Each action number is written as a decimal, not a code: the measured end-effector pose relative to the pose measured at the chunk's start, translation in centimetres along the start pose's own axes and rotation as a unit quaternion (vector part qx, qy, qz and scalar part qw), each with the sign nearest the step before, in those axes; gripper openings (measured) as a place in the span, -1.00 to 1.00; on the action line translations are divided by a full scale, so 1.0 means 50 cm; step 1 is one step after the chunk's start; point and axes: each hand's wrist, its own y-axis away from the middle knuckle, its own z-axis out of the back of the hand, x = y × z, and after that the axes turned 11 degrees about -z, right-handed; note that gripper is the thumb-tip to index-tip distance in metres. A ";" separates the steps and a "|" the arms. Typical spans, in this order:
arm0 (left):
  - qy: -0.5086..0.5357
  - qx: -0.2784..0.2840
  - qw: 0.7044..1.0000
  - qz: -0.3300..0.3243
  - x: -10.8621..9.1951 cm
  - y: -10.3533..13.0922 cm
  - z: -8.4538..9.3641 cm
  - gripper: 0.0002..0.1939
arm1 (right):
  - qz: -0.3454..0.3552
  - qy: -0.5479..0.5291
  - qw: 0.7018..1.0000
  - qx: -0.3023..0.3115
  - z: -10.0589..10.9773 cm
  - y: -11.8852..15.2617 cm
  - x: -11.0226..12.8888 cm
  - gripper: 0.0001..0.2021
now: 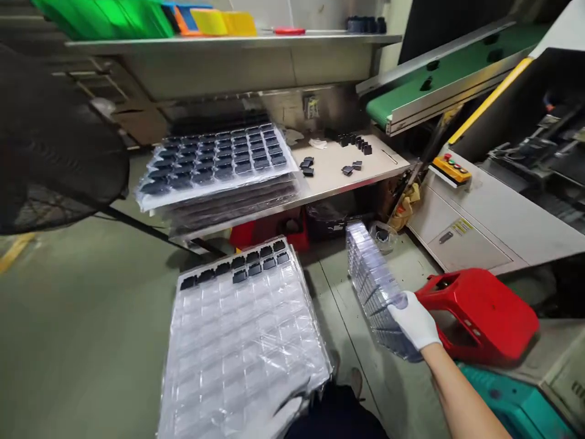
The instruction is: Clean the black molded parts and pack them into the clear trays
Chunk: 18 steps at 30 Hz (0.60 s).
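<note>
My right hand (414, 320), in a white glove, grips a stack of clear plastic trays (372, 280) by its near upper edge. The stack is tilted on its side, right of the large tray. That clear pocketed tray (237, 341) lies in front of me, atop other trays. Black plastic parts (253, 256) fill its far row and some of the second row; the nearer pockets hold none. At the tray's near right corner a white shape (289, 411) may be my left glove, but its fingers cannot be made out.
Filled trays (219, 158) are stacked on the workbench (329, 183), near loose black parts (351, 167). A green conveyor (457, 79) slopes behind. A red plastic stool (489, 311) stands right, by a machine cabinet (475, 225). A large fan (59, 140) is at left.
</note>
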 end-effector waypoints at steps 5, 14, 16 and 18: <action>0.074 -0.019 0.995 -0.060 -0.064 -0.186 -0.031 -0.33 | 0.044 0.056 0.997 0.023 -0.021 -0.160 0.129 -0.60; 0.143 -0.068 0.982 -0.099 -0.162 -0.559 -0.063 -0.46 | 0.074 0.108 0.988 0.081 -0.064 -0.393 0.262 -0.55; 0.196 -0.117 0.971 -0.071 -0.186 -0.632 -0.061 -0.43 | 0.082 0.109 0.986 0.094 -0.069 -0.419 0.290 -0.56; 0.239 -0.175 0.954 -0.043 -0.206 -0.710 -0.055 -0.45 | 0.094 0.107 0.984 0.111 -0.076 -0.437 0.320 -0.58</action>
